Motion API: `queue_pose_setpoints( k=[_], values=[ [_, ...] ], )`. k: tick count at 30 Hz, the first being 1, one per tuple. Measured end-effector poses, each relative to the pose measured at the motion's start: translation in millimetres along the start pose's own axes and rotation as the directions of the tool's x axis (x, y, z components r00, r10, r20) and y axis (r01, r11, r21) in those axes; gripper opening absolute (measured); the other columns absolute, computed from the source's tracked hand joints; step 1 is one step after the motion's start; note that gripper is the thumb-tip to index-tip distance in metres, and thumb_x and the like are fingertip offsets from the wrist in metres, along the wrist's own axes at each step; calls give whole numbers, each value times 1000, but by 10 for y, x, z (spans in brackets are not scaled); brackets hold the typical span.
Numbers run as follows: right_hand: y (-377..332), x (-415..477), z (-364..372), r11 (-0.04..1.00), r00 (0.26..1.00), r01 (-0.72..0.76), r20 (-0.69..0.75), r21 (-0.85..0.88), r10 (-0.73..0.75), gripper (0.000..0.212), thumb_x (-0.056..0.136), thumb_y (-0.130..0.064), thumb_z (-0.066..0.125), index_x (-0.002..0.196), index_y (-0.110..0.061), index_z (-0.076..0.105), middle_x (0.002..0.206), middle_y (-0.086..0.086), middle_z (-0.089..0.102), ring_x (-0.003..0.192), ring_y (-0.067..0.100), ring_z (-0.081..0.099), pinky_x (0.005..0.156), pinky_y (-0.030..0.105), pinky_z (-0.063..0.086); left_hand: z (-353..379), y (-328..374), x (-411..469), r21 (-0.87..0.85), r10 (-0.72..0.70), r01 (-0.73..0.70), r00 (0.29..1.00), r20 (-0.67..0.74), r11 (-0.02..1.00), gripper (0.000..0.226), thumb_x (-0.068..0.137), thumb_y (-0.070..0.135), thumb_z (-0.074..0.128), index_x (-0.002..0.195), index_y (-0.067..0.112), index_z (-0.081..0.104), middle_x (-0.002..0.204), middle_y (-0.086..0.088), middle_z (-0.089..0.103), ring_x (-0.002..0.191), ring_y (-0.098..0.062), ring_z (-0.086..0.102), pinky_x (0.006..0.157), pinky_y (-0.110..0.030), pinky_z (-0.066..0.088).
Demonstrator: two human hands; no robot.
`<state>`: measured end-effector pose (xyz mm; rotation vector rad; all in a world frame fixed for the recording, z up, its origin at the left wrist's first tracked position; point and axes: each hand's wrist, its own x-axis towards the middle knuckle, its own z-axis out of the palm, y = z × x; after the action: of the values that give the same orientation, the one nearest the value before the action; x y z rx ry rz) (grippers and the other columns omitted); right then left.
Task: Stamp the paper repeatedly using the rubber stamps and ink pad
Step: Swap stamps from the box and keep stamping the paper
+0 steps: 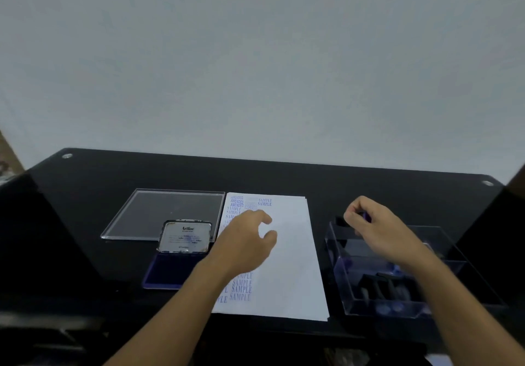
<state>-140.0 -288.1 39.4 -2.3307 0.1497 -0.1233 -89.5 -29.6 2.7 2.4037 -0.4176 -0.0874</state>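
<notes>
Right now the R hand (369, 226) is pinching a small purple stamp (366, 216) in curled fingers. It's hovering over the far-left corner of the clear tray (369, 313), which is sitting at 3 o'clock from the paper (292, 252). Spare stamps (380, 286) are lying in the tray's near compartment.

The L hand (244, 240) is hanging over the paper's left half w/ fingers loosely curled, gripping nothing; can't tell if it's touching the sheet. The ink pad (167, 272) is lying open at 9 o'clock from the paper, its lid (186, 236) standing up at the pad's 12 o'clock. A clear flat cover (170, 212) is lying beyond that on the black table (85, 209).

AMENDED and SAMPLE prints are filling the sheet's left column and top; the right half is looking blank.

Risks, as I'm judging them:
- The stamp is sitting well apart from the pad, so pressing it un-inked would likely be giving a faint print.
- The route to the pad is crossing the whole sheet and the L forearm, so a low pass could be smearing prints or bumping the arm.
- If the L hand isn't pinning the sheet, the paper could be sliding or lifting w/ the stamp and doubling the print.
- A clumsy dab could be knocking the upright lid shut.
</notes>
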Motion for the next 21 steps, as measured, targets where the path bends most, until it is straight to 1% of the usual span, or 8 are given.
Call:
queue_pose_setpoints(
  k=[3, 7, 9, 11, 13, 17, 19, 21],
  values=[
    [51, -42, -43, 998, 998, -55, -3, 30, 55, 18, 101, -30, 50, 90, -20, 60, 78, 2, 62, 69, 13, 53, 66, 29, 44, 118, 140, -22, 3, 36, -36, 999, 41, 999, 35, 100, 35, 53, 133, 23, 55, 141, 8, 53, 127, -11, 47, 104, -25, 37],
    [131, -65, -89, 987, 991, -134, -12, 93, 136, 27, 102, -20, 38, 93, -23, 63, 81, 7, 67, 73, 19, 55, 66, 33, 40, 325, 387, -38, 3, 69, -69, 995, 78, 998, 38, 101, 36, 50, 137, 24, 52, 145, 7, 50, 130, -13, 46, 107, -27, 36],
    [178, -85, -120, 989, 990, -137, -31, 49, 138, 25, 102, -20, 37, 96, -25, 61, 84, 4, 68, 74, 19, 57, 65, 32, 41, 460, 570, -49, -18, 92, -91, 992, 87, 996, 39, 102, 34, 48, 139, 24, 50, 146, 7, 49, 132, -14, 46, 108, -29, 36],
    [233, -96, -138, 989, 989, -145, -24, -37, 144, 17, 102, -22, 40, 101, -26, 56, 89, 0, 68, 80, 16, 60, 65, 32, 42, 604, 746, -50, -67, 109, -104, 990, 87, 992, 38, 102, 30, 46, 139, 23, 49, 145, 6, 48, 131, -15, 46, 107, -30, 38],
    [310, -97, -134, 978, 984, -176, -5, -114, 176, 8, 101, -24, 42, 104, -25, 49, 95, -1, 67, 85, 15, 60, 67, 32, 43, 750, 870, -28, -109, 115, -105, 989, 95, 989, 44, 102, 27, 43, 146, 22, 42, 151, 5, 41, 137, -16, 41, 112, -33, 37],
    [399, -128, -77, 968, 981, -185, 34, -170, 193, 6, 103, -28, 43, 104, -22, 43, 92, 3, 64, 83, 19, 61, 73, 38, 48, 960, 1009, 101, -132, 47, -35, 995, 91, 991, 61, 103, 18, 39, 159, 19, 15, 165, 2, 14, 149, -19, 22, 118, -36, 28],
    [412, -129, -44, 965, 985, -148, 56, -218, 164, 7, 104, -28, 42, 104, -21, 41, 87, 4, 64, 77, 20, 61, 69, 37, 48, 1039, 1055, 153, -158, -15, 27, 997, 78, 987, 67, 101, 13, 43, 160, 19, 12, 166, 1, 13, 149, -21, 23, 118, -37, 30],
    [419, -109, -29, 949, 986, -117, 81, -292, 146, 7, 104, -28, 42, 102, -21, 40, 84, 4, 63, 74, 20, 59, 67, 38, 47, 1137, 1085, 166, -169, -78, 89, 995, 67, 982, 71, 98, 9, 47, 160, 18, 12, 163, -1, 20, 146, -23, 29, 115, -38, 35]
  ],
)
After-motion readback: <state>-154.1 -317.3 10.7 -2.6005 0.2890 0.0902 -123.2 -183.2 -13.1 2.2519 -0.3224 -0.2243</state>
